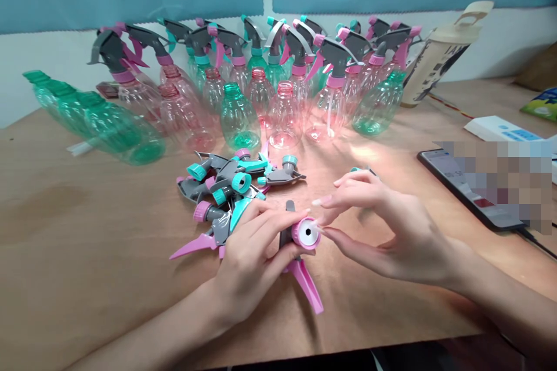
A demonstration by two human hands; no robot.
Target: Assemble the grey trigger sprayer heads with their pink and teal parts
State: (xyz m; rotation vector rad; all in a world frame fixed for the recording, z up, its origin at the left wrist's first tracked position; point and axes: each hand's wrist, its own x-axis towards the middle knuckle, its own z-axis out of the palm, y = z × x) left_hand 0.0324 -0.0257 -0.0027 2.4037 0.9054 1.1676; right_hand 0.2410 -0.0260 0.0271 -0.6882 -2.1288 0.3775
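My left hand (256, 249) grips a grey trigger sprayer head with a pink collar (300, 237). The collar's open end faces me, showing a white disc with a dark hole. Its pink trigger (307, 287) points down toward the table. On the other side, my right hand (374, 226) has thumb and index finger apart, their tips close to the collar's rim. No held object is clear in it. Beside and behind my left hand lies a pile of loose sprayer heads (232, 177), grey with turquoise or pink parts.
Behind the pile stand several clear pink and green bottles (241, 119), some fitted with sprayer heads. Green bottles (117, 127) appear at the left near blurred whitish tubes (85, 146). A phone (461, 185), a white box (500, 127) and a cream drink bottle (439, 61) are at the right.
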